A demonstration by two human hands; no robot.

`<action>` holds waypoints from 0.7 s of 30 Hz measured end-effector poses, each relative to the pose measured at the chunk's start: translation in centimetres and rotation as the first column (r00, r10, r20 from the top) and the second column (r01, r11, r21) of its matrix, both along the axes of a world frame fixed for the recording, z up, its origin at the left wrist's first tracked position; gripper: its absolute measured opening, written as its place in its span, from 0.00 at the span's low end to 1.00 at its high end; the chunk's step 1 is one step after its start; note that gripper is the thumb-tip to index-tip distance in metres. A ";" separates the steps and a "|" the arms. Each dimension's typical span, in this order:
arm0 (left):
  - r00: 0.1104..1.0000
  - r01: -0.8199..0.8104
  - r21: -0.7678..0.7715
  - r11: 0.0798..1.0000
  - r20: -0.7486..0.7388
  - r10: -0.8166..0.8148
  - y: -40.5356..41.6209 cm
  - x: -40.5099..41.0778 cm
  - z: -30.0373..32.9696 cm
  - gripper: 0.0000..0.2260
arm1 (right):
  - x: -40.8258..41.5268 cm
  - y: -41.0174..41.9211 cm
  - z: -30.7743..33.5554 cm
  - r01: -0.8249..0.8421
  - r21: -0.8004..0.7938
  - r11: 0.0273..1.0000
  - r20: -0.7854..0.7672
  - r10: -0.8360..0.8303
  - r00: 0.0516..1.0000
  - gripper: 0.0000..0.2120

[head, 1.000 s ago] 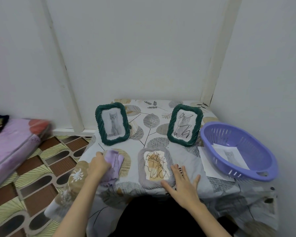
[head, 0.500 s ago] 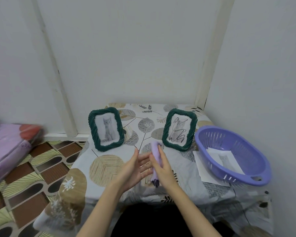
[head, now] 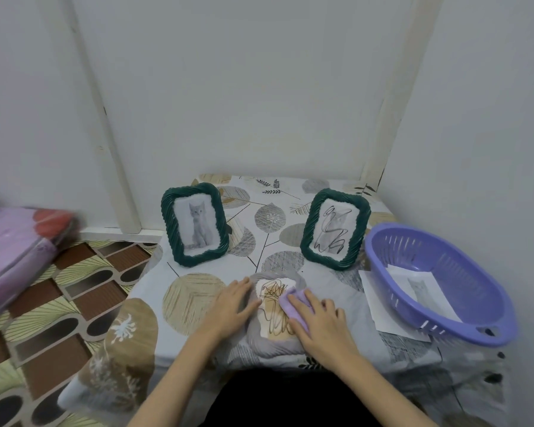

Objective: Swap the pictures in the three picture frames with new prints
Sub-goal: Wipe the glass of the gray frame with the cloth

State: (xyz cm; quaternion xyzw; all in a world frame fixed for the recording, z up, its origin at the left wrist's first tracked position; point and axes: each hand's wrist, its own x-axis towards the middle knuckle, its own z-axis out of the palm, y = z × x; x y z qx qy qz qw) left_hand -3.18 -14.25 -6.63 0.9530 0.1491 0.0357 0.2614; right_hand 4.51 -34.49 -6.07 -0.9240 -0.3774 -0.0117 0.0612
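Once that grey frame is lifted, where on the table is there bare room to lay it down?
Free: the cloth between the left green frame and right green frame, and the front-left patch beside the left hand. Crowded: the right side, taken by the purple basket and a loose print under its rim.

We see soft, even, fairly bright light with only faint shadows and no glare. Wide-angle bending curves the wall posts (head: pixel 105 143), and the pink bundle (head: pixel 19 251) at the left edge is blurred.
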 end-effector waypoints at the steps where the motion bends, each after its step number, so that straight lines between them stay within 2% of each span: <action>1: 1.000 -0.005 0.050 0.999 -0.005 0.005 -0.2 0.0 -0.2 0.42 | 0.2 0.5 -0.1 -0.001 0.007 1.000 0.010 0.001 1.000 0.34; 4: 0.999 -0.035 0.197 0.980 -0.001 0.035 -1.0 -0.3 -1.1 0.51 | 1.1 2.5 0.0 -0.020 0.009 1.000 0.040 0.019 0.999 0.33; 8: 0.997 -0.067 0.232 0.970 -0.013 0.072 -1.3 -0.2 -1.5 0.46 | 2.3 5.8 0.6 0.010 0.041 0.999 -0.011 -0.010 1.000 0.33; 11: 0.995 -0.082 0.256 0.963 -0.034 0.093 -1.2 0.0 -1.9 0.51 | 1.8 6.2 0.1 -0.069 0.066 0.995 0.091 0.063 0.994 0.22; 14: 0.994 -0.083 0.241 0.967 -0.047 0.097 -1.1 0.1 -2.0 0.43 | 1.4 3.7 -0.9 -0.171 0.068 0.983 0.212 0.153 0.965 0.19; 16: 0.995 -0.079 0.236 0.969 -0.045 0.092 -1.2 0.1 -1.9 0.40 | 2.1 2.8 -0.4 -0.093 0.047 0.995 0.235 0.080 0.969 0.20; 17: 0.995 -0.079 0.229 0.970 -0.043 0.091 -1.2 0.1 -1.8 0.39 | 2.5 3.0 -0.1 -0.037 0.039 0.999 0.214 0.028 0.976 0.20; 20: 0.995 -0.079 0.218 0.973 -0.043 0.091 -1.2 0.0 -1.8 0.39 | 3.6 4.9 0.1 0.075 0.103 0.992 0.003 -0.075 0.997 0.20; 21: 0.995 -0.080 0.221 0.972 -0.041 0.091 -1.2 0.0 -1.8 0.39 | 3.4 5.6 -0.2 0.069 0.131 0.989 0.009 -0.071 0.997 0.20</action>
